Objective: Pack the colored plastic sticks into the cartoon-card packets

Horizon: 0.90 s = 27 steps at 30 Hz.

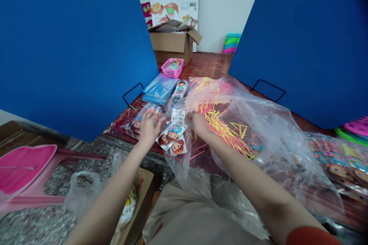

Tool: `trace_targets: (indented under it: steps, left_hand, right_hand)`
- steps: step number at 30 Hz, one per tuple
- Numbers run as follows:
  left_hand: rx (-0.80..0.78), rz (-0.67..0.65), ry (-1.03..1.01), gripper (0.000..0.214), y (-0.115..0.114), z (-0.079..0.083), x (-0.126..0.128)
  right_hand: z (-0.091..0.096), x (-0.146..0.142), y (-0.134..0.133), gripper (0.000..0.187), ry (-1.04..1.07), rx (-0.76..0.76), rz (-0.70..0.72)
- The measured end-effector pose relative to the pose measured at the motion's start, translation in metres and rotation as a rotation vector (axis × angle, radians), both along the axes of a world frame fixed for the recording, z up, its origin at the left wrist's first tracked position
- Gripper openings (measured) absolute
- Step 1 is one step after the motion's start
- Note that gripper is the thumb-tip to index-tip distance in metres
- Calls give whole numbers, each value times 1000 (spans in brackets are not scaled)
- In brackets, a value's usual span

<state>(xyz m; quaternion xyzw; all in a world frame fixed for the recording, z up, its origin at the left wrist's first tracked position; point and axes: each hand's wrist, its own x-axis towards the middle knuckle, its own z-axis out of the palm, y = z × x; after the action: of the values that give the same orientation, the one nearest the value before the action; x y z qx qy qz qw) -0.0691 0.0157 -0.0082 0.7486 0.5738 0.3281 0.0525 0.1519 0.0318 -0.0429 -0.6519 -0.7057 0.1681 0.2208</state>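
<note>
My left hand is over clear printed packets, its fingers bent and a little apart; nothing shows in its grasp. Just right of it lie white cards printed with cartoon faces, overlapping near the table edge. At the cards' right side my right hand has its fingers curled together; what they hold, if anything, is hidden. Yellow and pink thin sticks are heaped beside that hand, partly under a large clear plastic bag. A banded stack of cards sits farther back.
Blue flat plastic sleeves and a pink basket stand behind, before an open cardboard box. Blue panels rise at both sides. Filled packets lie at right. A pink stool is at lower left.
</note>
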Motion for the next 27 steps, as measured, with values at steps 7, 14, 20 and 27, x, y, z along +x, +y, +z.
trace_targets:
  steps: [7,14,20,27]
  left_hand:
    - [-285,-65,-624,48,-3,-2,56]
    - [-574,-181,-1037,28,-32,3,97]
    - [-612,-164,-1031,24,-52,-16,115]
    - [-617,-163,-1048,30,-64,-27,126]
  right_hand:
    - [14,15,-26,27,758,149,80]
    - [32,61,-70,38,789,83,122]
    - [16,150,-51,26,135,2,-193]
    - [2,149,-12,23,-110,-203,-117]
